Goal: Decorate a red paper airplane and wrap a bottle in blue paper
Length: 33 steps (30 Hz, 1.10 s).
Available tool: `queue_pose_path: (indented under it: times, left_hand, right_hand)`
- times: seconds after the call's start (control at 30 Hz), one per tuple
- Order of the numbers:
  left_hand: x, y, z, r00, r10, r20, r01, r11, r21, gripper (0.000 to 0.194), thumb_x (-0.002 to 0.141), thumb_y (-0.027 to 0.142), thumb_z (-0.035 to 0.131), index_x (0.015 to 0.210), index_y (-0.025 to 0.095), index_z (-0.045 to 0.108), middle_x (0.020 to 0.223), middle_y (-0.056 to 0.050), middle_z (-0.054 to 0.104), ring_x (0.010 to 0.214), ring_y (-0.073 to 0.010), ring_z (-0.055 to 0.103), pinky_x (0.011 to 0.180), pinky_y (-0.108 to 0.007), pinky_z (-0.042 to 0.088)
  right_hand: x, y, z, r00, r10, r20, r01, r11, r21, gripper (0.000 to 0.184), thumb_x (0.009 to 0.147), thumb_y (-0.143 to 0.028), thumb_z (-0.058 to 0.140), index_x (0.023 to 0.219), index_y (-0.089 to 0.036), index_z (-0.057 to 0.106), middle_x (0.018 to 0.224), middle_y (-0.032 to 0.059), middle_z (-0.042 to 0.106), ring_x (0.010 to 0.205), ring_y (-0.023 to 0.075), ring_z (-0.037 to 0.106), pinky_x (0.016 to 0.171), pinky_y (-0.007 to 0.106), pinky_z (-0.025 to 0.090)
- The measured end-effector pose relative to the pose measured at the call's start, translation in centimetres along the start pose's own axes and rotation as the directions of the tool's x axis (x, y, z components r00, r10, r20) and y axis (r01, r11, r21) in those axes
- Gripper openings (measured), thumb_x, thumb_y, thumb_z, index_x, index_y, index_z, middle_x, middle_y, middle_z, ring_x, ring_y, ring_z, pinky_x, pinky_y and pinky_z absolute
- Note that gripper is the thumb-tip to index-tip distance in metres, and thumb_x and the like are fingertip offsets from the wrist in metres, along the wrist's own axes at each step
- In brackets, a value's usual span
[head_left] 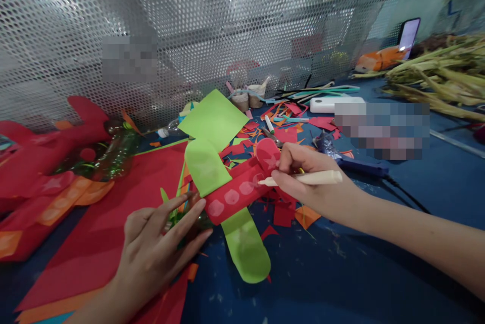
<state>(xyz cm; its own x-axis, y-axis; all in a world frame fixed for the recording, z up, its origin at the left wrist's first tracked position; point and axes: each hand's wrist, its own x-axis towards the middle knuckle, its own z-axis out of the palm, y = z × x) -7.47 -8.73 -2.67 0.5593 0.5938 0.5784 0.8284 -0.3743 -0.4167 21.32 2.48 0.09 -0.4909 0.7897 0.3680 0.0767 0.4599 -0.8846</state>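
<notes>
Right hand pinches cream marker, tip at pale ovals on red-and-green paper plane; left hand touches other end, fingers spread, can't tell if gripping.

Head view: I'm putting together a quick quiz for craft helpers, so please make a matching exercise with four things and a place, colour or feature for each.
Column one
1. Marker
2. Phone
3. Red strip
4. Corded tool

Column two
A. Propped up at the back right
B. Dark blue
C. Held in the right hand
D. Bears a row of pale spots

Pairs: 1-C, 2-A, 3-D, 4-B.
</notes>
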Motion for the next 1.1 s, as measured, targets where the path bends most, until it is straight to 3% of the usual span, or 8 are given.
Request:
queue_pose_path:
  times: [0.13,0.53,0.83,1.1]
  left_hand:
    - [-0.12,-0.08,0.14,1.0,0.013,0.007,-0.013,1.0,-0.013,0.045,0.101,0.035,0.058,0.142,0.016,0.053,0.118,-0.019,0.069,0.089,-0.0288,0.071,0.079,-0.044,0.049]
    - [-0.05,0.07,0.08,1.0,0.029,-0.003,-0.029,1.0,-0.006,0.061,0.101,0.034,0.058,0.157,0.018,0.038,0.12,-0.019,0.068,0.087,-0.0295,0.07,0.079,-0.045,0.048]
    - [0.06,0.07,0.13,1.0,0.027,-0.003,-0.027,1.0,0.003,0.055,0.1,0.032,0.06,0.151,0.016,0.045,0.117,-0.018,0.069,0.089,-0.0299,0.07,0.079,-0.045,0.048]
    - [-0.12,0.08,0.21,1.0,0.001,-0.008,-0.001,1.0,-0.003,0.064,0.101,0.035,0.058,0.159,0.023,0.034,0.119,-0.016,0.069,0.087,-0.028,0.071,0.08,-0.044,0.05]
  right_hand:
    - [-0.15,0.02,-0.01,1.0,-0.013,0.003,0.013,1.0,0.007,0.025,0.083,-0.019,0.057,0.069,-0.026,0.037,0.058,-0.0089,0.04,0.053,0.0102,0.033,0.048,0.024,0.026]
    - [0.05,-0.05,-0.08,0.999,0.008,-0.035,-0.007,1.0,0.015,0.025,0.084,-0.022,0.058,0.07,-0.027,0.038,0.058,-0.0088,0.041,0.052,0.0103,0.034,0.047,0.024,0.027]
    - [-0.05,-0.05,-0.09,1.0,-0.001,-0.028,0.002,1.0,0.029,0.026,0.084,-0.023,0.059,0.07,-0.026,0.038,0.058,-0.0092,0.04,0.052,0.0101,0.031,0.047,0.024,0.028]
    - [0.02,-0.19,-0.1,0.998,0.005,-0.055,-0.004,1.0,0.019,0.024,0.083,-0.021,0.056,0.069,-0.027,0.037,0.057,-0.0092,0.039,0.05,0.01,0.034,0.046,0.025,0.023]
